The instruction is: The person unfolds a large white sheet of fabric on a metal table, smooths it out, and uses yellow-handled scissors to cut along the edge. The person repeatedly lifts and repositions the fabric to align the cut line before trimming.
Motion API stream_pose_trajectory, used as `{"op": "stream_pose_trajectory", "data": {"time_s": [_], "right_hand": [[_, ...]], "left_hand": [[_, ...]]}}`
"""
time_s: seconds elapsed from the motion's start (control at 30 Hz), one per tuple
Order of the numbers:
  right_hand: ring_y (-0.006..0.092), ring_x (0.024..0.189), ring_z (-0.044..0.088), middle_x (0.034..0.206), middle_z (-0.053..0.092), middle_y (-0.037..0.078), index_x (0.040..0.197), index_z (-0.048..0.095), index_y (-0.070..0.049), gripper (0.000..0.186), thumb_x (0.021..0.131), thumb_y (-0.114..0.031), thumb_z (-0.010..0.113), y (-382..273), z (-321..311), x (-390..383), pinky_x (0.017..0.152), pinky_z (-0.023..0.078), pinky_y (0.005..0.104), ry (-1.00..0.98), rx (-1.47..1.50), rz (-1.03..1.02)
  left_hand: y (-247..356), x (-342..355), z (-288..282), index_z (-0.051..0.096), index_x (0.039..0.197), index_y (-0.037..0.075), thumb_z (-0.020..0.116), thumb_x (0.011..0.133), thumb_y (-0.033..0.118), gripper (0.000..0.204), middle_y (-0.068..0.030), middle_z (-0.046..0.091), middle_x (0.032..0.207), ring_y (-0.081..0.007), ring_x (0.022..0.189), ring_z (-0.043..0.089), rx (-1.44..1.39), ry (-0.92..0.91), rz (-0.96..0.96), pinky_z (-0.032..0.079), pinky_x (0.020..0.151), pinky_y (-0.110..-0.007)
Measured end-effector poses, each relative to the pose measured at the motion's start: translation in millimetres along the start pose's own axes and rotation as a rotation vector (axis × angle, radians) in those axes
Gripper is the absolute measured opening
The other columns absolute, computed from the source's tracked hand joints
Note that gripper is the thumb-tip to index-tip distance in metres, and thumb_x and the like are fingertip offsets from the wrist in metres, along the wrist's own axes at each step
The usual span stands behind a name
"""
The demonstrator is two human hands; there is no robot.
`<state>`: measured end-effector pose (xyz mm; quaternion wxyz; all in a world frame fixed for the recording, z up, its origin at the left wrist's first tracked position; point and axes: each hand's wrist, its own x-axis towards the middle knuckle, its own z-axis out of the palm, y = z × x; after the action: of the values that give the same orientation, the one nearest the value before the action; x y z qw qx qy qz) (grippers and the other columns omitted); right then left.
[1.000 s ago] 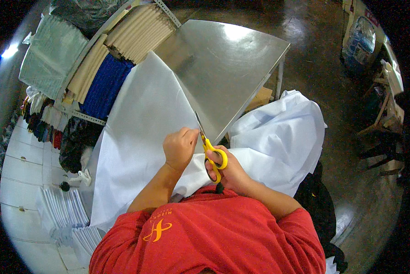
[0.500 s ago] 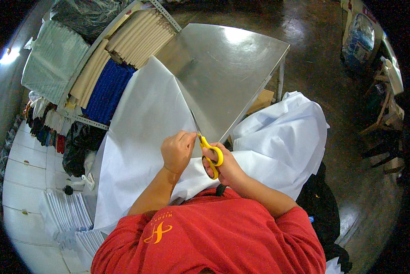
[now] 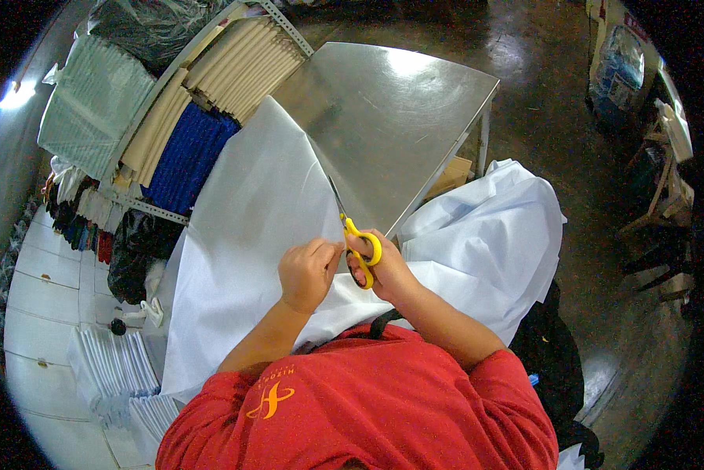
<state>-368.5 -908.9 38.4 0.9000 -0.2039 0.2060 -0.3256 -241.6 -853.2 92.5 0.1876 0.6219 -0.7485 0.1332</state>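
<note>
A pair of yellow-handled scissors (image 3: 365, 249) is in my right hand (image 3: 389, 270), its fingers closed round the handle loops. The blades point away from me and lie along the right edge of a large white fabric sheet (image 3: 250, 204). Just left of the scissors, my left hand (image 3: 309, 270) is closed in a pinch on that cloth near its edge. The sheet spreads over a shiny metal table (image 3: 383, 117), and more of it bunches in loose folds to the right of my hands. The pinched bit of fabric is mostly hidden by my left fingers.
Folded cream cloth (image 3: 242, 66) and blue cloth (image 3: 187, 153) are stacked on a shelf at the far left. White folded stacks (image 3: 113, 364) stand near left, beside white cabinets (image 3: 42, 321). A wooden piece (image 3: 454, 174) shows under the table's right edge. Dark fabric (image 3: 548, 360) lies at right.
My right hand and the scissors have moved slightly away from me, along the fabric edge. My left hand has shifted slightly nearer to me, still pinching the cloth.
</note>
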Motion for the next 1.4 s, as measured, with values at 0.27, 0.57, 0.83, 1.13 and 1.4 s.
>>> {"op": "stream_pose_trajectory", "data": {"time_s": [0.27, 0.57, 0.83, 1.13, 1.4], "right_hand": [[0.0122, 0.043, 0.044, 0.063, 0.049, 0.005, 0.094, 0.043, -0.005, 0.032, 0.082, -0.028, 0.062, -3.9, 7.9, 27.1, 0.037, 0.035, 0.0236, 0.007, -0.001, 0.018], [0.0113, 0.044, 0.045, 0.062, 0.049, 0.004, 0.083, 0.046, -0.007, 0.027, 0.081, -0.028, 0.063, -13.0, 19.5, 63.9, 0.039, 0.036, 0.0233, 0.034, -0.015, 0.015], [0.0066, 0.048, 0.044, 0.065, 0.049, 0.001, 0.086, 0.050, -0.008, 0.022, 0.079, -0.024, 0.064, -17.0, 26.4, 102.3, 0.042, 0.038, 0.0171, 0.016, 0.044, -0.016], [0.0105, 0.046, 0.044, 0.062, 0.047, 0.002, 0.080, 0.048, -0.007, 0.022, 0.080, -0.024, 0.063, -16.7, 26.0, 133.1, 0.041, 0.039, 0.0219, 0.016, 0.049, -0.035], [0.0091, 0.047, 0.043, 0.062, 0.047, 0.002, 0.081, 0.049, -0.007, 0.022, 0.080, -0.023, 0.064, -19.9, 26.8, 161.6, 0.040, 0.038, 0.0192, 0.003, 0.072, -0.062]], "left_hand": [[-1.0, -6.6, -9.1, 0.062, 0.069, 0.012, 0.067, 0.068, 0.013, 0.005, -0.0018, 0.053, 0.062, -0.0224, 0.053, 0.053, -0.003, 0.032, -0.038, 0.040, 0.048, -0.033], [-0.7, -11.1, -18.4, 0.064, 0.071, 0.011, 0.068, 0.067, 0.010, 0.006, -0.0032, 0.058, 0.066, -0.0228, 0.056, 0.056, -0.073, 0.023, -0.067, 0.043, 0.050, -0.032], [-10.8, -7.3, -25.8, 0.063, 0.071, 0.008, 0.068, 0.067, 0.009, 0.006, -0.0065, 0.060, 0.066, -0.0238, 0.059, 0.057, -0.235, -0.079, -0.164, 0.043, 0.053, -0.033], [-19.9, -10.1, -27.8, 0.064, 0.071, 0.011, 0.070, 0.065, 0.009, 0.009, -0.0016, 0.061, 0.069, -0.0203, 0.070, 0.055, -0.283, -0.097, -0.025, 0.037, 0.073, -0.035], [-28.4, -6.6, -31.7, 0.064, 0.073, 0.014, 0.068, 0.068, 0.013, 0.006, 0.0004, 0.057, 0.092, -0.0211, 0.091, 0.050, -0.413, -0.292, -0.003, 0.034, 0.083, -0.036]]}}
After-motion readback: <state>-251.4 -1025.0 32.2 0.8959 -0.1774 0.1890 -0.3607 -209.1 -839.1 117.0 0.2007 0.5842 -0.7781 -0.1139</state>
